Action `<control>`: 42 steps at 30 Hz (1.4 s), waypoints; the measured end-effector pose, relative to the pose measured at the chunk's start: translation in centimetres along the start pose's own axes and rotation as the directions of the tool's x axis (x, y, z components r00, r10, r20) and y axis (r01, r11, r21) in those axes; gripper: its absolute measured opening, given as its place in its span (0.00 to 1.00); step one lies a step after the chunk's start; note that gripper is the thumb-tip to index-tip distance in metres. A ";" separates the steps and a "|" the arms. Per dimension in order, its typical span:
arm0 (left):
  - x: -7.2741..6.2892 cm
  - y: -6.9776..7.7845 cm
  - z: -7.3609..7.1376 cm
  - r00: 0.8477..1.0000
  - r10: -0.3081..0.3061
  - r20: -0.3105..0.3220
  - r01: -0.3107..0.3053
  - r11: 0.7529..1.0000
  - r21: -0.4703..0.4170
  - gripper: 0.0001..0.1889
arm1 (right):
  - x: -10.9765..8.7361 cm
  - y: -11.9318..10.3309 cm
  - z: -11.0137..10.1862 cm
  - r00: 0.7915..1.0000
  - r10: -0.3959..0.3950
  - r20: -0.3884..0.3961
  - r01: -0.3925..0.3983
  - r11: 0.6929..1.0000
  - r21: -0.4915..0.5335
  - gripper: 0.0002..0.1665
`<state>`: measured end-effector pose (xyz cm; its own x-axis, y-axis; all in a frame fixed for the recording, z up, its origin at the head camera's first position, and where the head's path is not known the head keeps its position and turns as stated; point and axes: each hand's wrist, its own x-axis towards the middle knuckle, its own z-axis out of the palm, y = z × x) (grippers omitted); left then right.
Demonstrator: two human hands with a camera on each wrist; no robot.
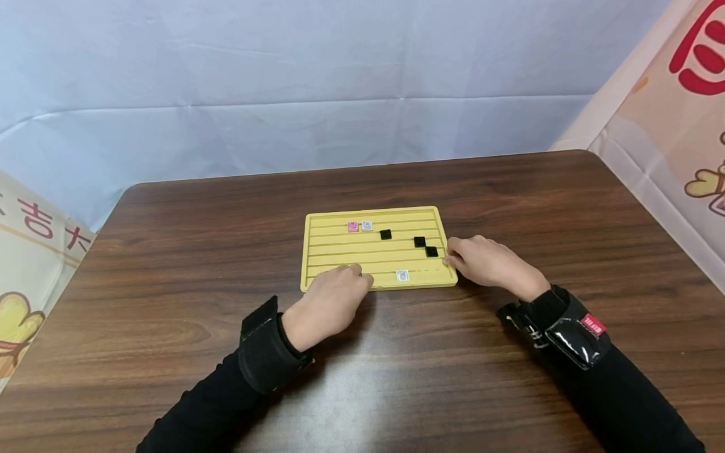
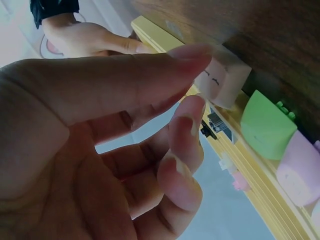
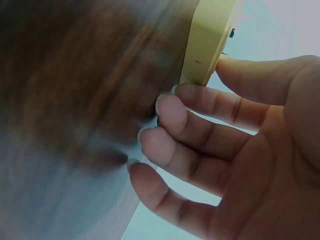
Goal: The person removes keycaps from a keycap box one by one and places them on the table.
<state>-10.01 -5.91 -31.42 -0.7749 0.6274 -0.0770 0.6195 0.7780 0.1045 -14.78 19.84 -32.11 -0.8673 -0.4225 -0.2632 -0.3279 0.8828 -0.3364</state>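
Observation:
A yellow board (image 1: 340, 249) with raised parallel ridges lies on the wooden table. My left hand (image 1: 330, 304) reaches over its near edge, thumb and forefinger pinching a pale block (image 2: 229, 80) with dark marks. At the right near corner, my right hand (image 1: 489, 264) grips the board's edge, thumb on top and forefinger against the side. A white tile (image 1: 403, 275) lies on the near row between the hands. Beside the pale block, the left wrist view shows a green block (image 2: 267, 126) and a light purple block (image 2: 299, 170), both hidden in the head view.
Farther up the board sit a pink tile (image 1: 353, 226), another white tile (image 1: 367, 226) and three black tiles, one near the middle (image 1: 386, 234). Brown tabletop (image 1: 198, 251) surrounds the board. A pale cloth (image 1: 283, 82) hangs behind the table's far edge.

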 end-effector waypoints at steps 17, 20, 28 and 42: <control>-0.2 -0.3 -0.4 1.000 0.006 0.001 -0.006 1.000 -0.016 0.09 | -0.1 -0.1 -0.1 0.999 -0.025 -0.031 0.025 1.000 -0.003 0.08; -0.2 -0.4 -0.5 1.000 0.001 0.004 -0.001 1.000 -0.026 0.08 | -0.1 -0.1 -0.2 1.000 -0.023 -0.015 0.023 1.000 0.003 0.09; -0.3 -0.8 -0.8 0.999 -0.009 0.032 0.010 1.000 -0.028 0.04 | -0.1 -0.1 -0.2 1.000 -0.013 0.002 0.013 1.000 0.001 0.10; -0.5 -1.0 -0.9 0.999 -0.008 0.044 0.009 0.999 -0.032 0.05 | -0.1 -0.2 -0.2 1.000 -0.003 0.002 0.003 1.000 -0.006 0.09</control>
<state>-10.36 -7.00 -30.56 -0.7734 0.6223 -0.1211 0.6082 0.7822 0.1354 -14.67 19.73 -31.83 -0.8656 -0.4256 -0.2638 -0.3329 0.8827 -0.3318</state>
